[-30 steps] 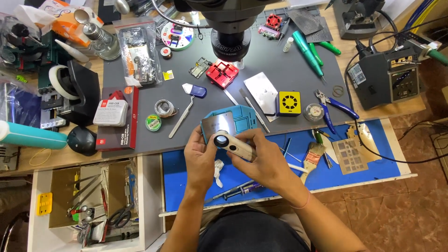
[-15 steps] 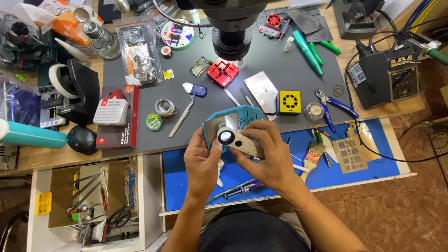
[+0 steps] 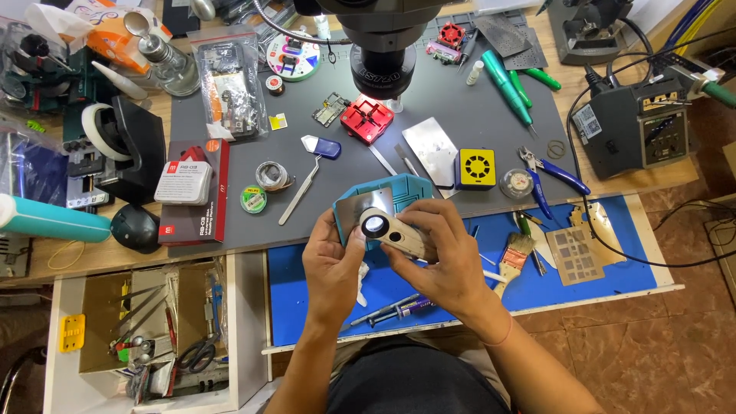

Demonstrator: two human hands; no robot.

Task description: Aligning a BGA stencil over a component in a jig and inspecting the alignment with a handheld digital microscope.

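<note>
My left hand [image 3: 331, 264] holds a small shiny metal plate [image 3: 366, 202] by its lower left edge, over a teal holder [image 3: 410, 188] at the grey mat's front edge. My right hand [image 3: 441, 257] grips a beige pocket loupe [image 3: 392, 231] with a lit round lens, held right over the plate's lower part. Both hands meet above the blue mat [image 3: 460, 280]. Part of the teal holder is hidden behind the plate and my fingers.
A microscope head [image 3: 382, 46] hangs over the grey mat [image 3: 383, 146]. On the mat lie a red fixture [image 3: 366, 119], tweezers [image 3: 299, 192], a yellow box [image 3: 476, 168] and blue pliers [image 3: 553, 176]. A soldering station [image 3: 640, 126] stands right. An open drawer [image 3: 153, 330] holds tools at left.
The loupe has slid up from below the plate to over its lower part, and both hands have lifted slightly towards the teal holder.
</note>
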